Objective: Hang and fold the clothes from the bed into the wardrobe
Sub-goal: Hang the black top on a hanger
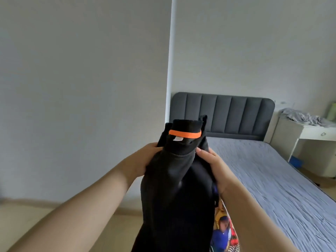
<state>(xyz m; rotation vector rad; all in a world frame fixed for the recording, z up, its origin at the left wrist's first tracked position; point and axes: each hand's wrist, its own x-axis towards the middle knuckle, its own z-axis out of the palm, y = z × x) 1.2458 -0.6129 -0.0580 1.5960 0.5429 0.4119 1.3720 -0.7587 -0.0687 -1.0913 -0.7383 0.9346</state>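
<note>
We hold a black garment up in the air at the left side of the bed, clear of the mattress as far as we can judge. Our left hand grips the cloth on one side just under the collar, its fingers curled out of sight behind the fabric. Our right hand pinches the other side at the same height, with the fingertips pressed into the cloth.

The garment's long axis runs straight up and down. The collar, with its orange loop, stands above both hands in front of the bed's headboard, and the body hangs down between our forearms. Neither hand is nearer, since both sit level at the shoulders, so we judge the piece ready to be shaken out and either hung or folded. We see no hanger, and the wardrobe is out of view, so we cannot tell which way it lies.

A colourful piece shows at the bed's near left edge, under the black cloth. Beyond the bed's right side, a grey cloth lies crumpled on a white tabletop.
</note>
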